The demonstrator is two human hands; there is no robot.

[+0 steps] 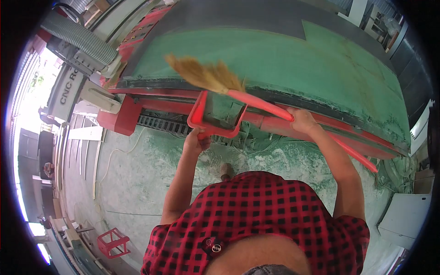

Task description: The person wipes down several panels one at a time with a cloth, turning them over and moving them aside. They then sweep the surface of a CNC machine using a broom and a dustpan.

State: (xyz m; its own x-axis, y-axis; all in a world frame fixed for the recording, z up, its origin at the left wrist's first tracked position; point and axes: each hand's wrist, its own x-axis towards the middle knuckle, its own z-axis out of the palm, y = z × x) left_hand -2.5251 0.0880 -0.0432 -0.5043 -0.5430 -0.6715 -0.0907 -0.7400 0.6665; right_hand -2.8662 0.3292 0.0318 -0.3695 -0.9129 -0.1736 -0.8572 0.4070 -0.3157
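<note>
My left hand (197, 141) is closed on the near left corner of a red plastic pan (219, 132), squarish with raised walls and green-grey dust inside. The pan sits against the front edge of a large machine bed (270, 55), whose green surface carries dust. Around the handle of a broom (261, 106) my right hand (303, 121) is wrapped. Its straw bristles (204, 75) fan out to the left, over the bed's edge and just beyond the pan. The red handle runs on past my hand to the lower right.
A CNC machine head (73, 91) with a grey hose (82, 39) stands at the left. Loose cables (275, 142) lie on the dusty floor under the bed. A red stool (113, 243) is at lower left, and a white box (404, 217) at the right.
</note>
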